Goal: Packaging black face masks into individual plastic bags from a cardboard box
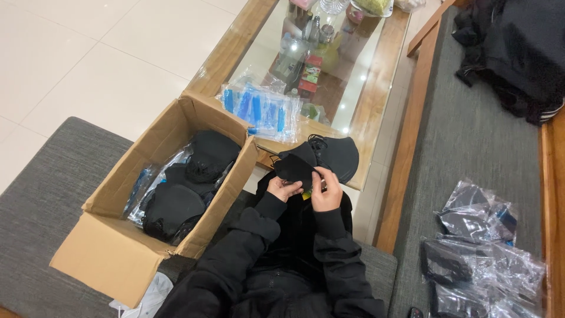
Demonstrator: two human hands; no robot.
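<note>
Both of my hands hold a black folded face mask [292, 167] in front of me, over my lap. My left hand [281, 188] grips its lower left edge and my right hand [326, 189] pinches its right side. Just behind the held mask, a small stack of black masks [336, 154] rests on the near corner of the glass-topped wooden table [376, 94]. My sleeves are black.
An open cardboard box [118, 247] at my left holds black masks and plastic bags. Clear bags with blue strips [265, 112] lie on the table, bottles and clutter farther back. Bagged masks [477, 259] sit on the grey bench at right, dark clothing [518, 47] beyond.
</note>
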